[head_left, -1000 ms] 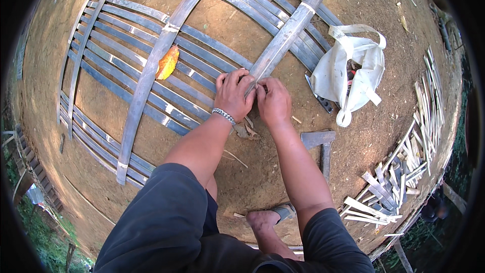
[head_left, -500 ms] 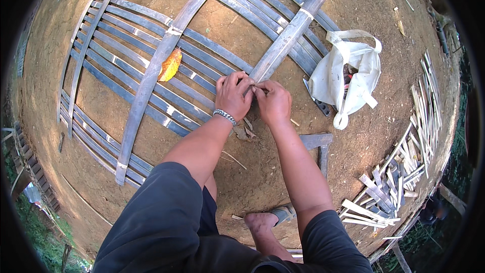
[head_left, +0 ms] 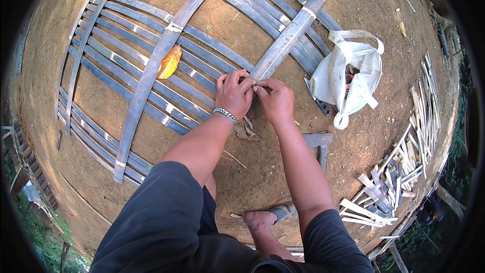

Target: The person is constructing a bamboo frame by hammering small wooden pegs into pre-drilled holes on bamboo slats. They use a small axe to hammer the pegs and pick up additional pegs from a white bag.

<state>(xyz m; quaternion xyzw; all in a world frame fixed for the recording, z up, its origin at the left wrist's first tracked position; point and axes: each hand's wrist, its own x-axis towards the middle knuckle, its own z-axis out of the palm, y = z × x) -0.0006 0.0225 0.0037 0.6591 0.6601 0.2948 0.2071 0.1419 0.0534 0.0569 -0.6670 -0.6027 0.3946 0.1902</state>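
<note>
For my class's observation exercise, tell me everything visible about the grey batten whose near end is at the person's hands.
The batten is long, narrow and grey, apparently bamboo or wood, with a pale band partway along and lengthwise streaks below it. It slants up and rightward, lying across dark slats and running out of view at the top edge. The left hand and right hand meet at its near end; exact contact is unclear.
</note>
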